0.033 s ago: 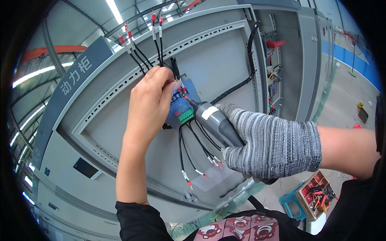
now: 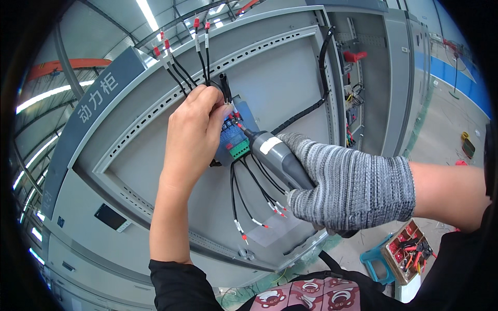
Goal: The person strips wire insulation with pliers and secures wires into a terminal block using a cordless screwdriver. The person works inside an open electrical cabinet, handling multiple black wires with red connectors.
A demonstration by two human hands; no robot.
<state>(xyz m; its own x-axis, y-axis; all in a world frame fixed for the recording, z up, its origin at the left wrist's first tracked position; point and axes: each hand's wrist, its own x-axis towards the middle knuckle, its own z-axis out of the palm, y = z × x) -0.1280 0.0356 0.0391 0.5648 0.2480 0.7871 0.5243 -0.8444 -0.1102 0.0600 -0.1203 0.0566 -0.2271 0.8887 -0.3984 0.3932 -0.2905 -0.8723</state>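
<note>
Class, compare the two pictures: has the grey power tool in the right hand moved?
No, not visibly: the grey power tool stands in the same place against the green connector on the blue device.

Grey power screwdriver [image 2: 281, 159] in gloved right fingers [image 2: 303, 203]

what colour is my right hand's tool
The tool is dark grey with a white patch, clearest in head view.

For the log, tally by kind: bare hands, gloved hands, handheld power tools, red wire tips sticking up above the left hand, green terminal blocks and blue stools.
Bare left hand: 1
Gloved right hand: 1
Grey power tool: 1
Red wire tips: 5
Green terminal block: 1
Blue stool: 1
Total: 10
</note>
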